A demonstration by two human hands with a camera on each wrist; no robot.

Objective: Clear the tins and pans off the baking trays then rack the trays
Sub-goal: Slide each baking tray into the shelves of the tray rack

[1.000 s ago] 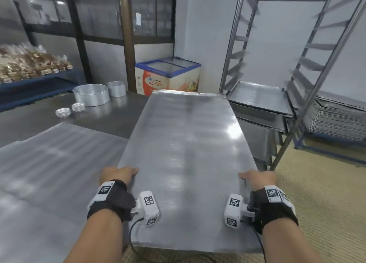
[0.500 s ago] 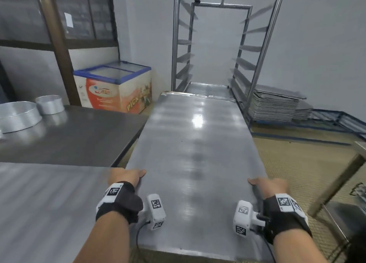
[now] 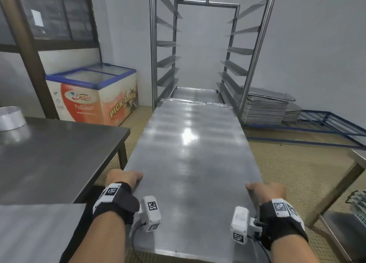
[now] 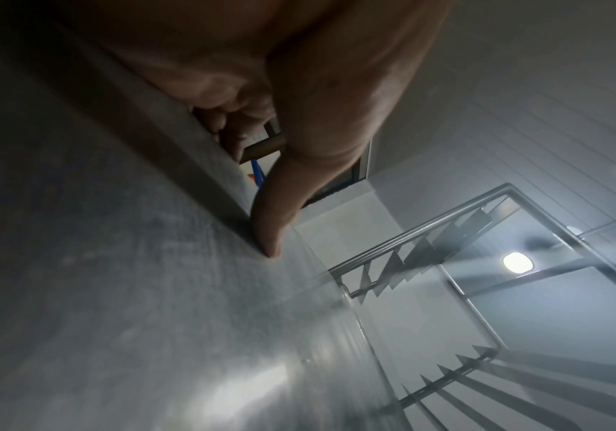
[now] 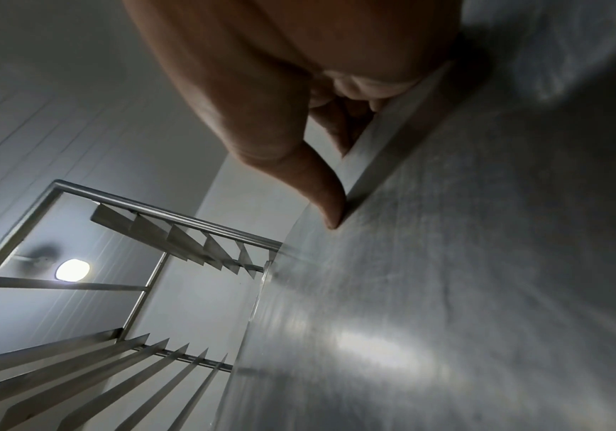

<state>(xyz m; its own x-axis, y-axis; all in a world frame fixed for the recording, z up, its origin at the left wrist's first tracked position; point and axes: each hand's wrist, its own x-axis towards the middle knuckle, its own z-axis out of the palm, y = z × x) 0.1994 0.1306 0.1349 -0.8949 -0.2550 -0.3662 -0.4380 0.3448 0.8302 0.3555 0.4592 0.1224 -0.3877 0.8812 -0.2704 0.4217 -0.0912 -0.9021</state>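
Observation:
I carry a large bare baking tray (image 3: 190, 163) flat in front of me, its far end pointing at the tall steel tray rack (image 3: 198, 51). My left hand (image 3: 123, 178) grips the tray's left rim, thumb on top (image 4: 267, 233) and fingers curled under. On the right rim my right hand (image 3: 264, 190) holds the same way, thumb (image 5: 330, 210) pressed on the tray (image 5: 465, 291). One tray (image 3: 195, 93) lies on a low rack level just beyond the carried tray's far edge. Another tray (image 3: 37, 231) lies on the table at lower left.
A steel table (image 3: 55, 152) stands to my left with a round tin (image 3: 11, 118) on it. A chest freezer (image 3: 95, 96) sits against the wall. Stacked trays (image 3: 263, 109) lie on the floor right of the rack. A second table's edge (image 3: 356, 159) is at right.
I have turned right with the tray, away from the table, so the rack now stands straight ahead and closer. Both hands keep their hold on the rims.

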